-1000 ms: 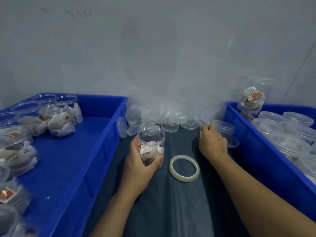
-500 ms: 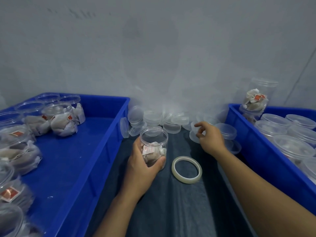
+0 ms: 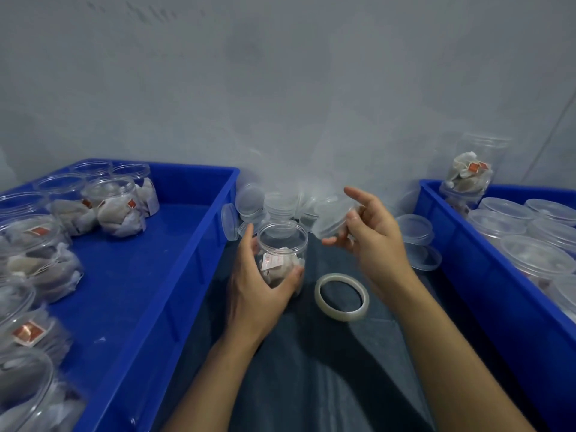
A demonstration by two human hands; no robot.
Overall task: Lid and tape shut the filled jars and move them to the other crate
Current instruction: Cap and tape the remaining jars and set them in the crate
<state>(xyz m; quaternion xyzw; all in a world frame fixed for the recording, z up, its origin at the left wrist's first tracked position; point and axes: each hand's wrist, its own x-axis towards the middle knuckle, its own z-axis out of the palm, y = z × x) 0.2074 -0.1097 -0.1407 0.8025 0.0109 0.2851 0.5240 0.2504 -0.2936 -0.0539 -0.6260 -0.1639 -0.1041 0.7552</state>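
Left hand (image 3: 258, 294) grips open jar (image 3: 282, 254) between blue crates (image 3: 174, 275); right hand (image 3: 374, 241) pinches lid (image 3: 333, 221) beside its rim

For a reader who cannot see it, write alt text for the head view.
A left hand grips an open filled jar on a dark cloth while the right hand holds a clear lid beside its mouth. A tape roll lies between two blue crates of jars.
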